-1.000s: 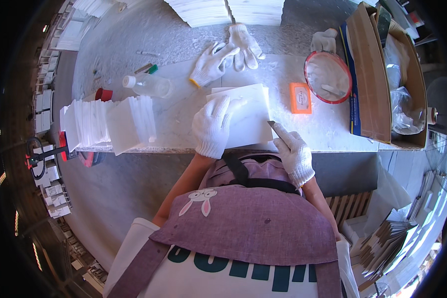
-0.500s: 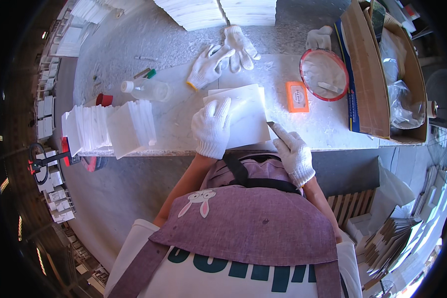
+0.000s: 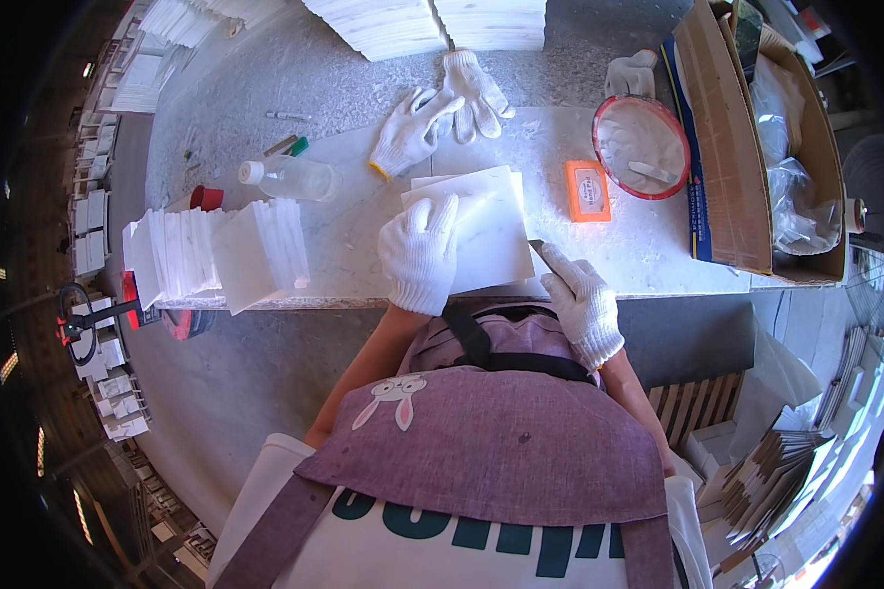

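My left hand (image 3: pixel 420 253), in a white knitted glove, grips the left side of a square white marble-look tile (image 3: pixel 493 231), its thumb on top. Beneath that tile the edge of another white piece (image 3: pixel 420 182) sticks out at the far side. In my gloved right hand (image 3: pixel 584 306) is a small tool with a dark, thin blade (image 3: pixel 538 247); its handle is hidden in the fingers. The blade's tip is at the tile's right edge; whether it touches I cannot tell. Beyond the tile lies a pair of white work gloves (image 3: pixel 408 133).
Upright white tiles (image 3: pixel 265 245) line the bench's left, near a clear bottle (image 3: pixel 290 179) and red cap (image 3: pixel 207 197). Rightward are an orange box (image 3: pixel 587 191), a red-rimmed bowl (image 3: pixel 642 101) of white material, and a cardboard carton (image 3: pixel 731 167). Tile stacks (image 3: pixel 383 27) stand at the back.
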A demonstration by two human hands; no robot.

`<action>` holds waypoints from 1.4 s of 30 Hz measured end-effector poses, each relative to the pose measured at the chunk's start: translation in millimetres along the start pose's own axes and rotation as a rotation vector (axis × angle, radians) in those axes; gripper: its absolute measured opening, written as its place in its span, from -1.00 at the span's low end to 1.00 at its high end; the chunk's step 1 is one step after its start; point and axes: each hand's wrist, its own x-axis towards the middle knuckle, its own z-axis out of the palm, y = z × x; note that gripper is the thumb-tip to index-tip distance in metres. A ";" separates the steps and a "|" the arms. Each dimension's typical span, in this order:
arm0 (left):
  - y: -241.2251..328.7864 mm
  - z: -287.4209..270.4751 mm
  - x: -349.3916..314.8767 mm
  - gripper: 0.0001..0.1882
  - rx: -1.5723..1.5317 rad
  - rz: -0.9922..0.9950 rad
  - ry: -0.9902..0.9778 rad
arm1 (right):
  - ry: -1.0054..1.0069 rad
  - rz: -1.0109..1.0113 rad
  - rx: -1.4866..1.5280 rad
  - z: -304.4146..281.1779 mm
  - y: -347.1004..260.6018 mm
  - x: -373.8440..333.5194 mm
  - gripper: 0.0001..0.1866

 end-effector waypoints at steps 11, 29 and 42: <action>1.7 0.3 1.7 -0.60 0.011 -0.001 -0.004 | 0.003 0.001 0.001 -0.4 1.1 0.9 -0.57; 2.7 1.5 1.0 -0.58 -0.080 -0.053 0.013 | 0.067 -0.033 0.053 1.1 0.8 3.3 -0.58; -7.5 14.9 -14.3 -0.58 -0.770 -0.532 0.208 | -0.032 -0.135 -0.106 20.6 -36.7 34.6 -0.54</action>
